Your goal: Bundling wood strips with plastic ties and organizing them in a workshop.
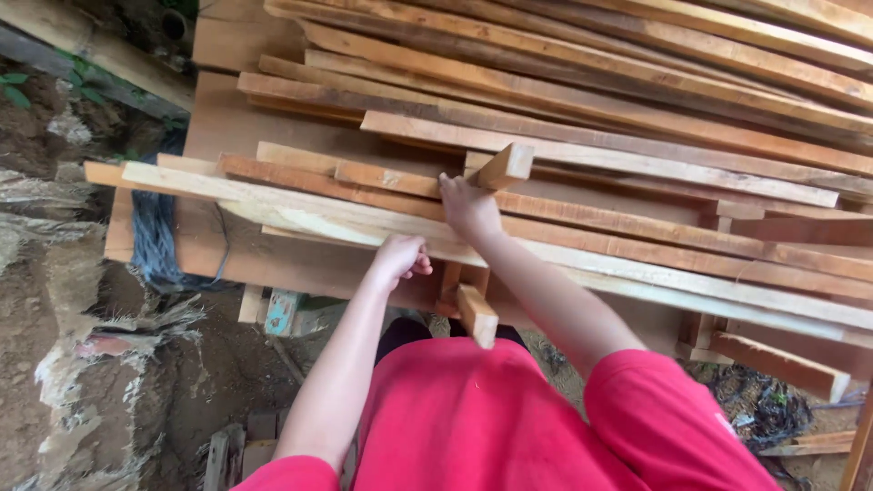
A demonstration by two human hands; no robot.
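Her right hand (468, 207) closes around a short wood bar (503, 167); left hand (398, 259) curls loosely on the pale plank (300, 218). Better to lift it straight, steadying the stack.

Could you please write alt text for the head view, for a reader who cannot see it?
Seen from above, a person in a red shirt reaches into a stack of long wooden planks. The right hand touches a short wooden batten; the left hand curls at the edge of a pale plank.
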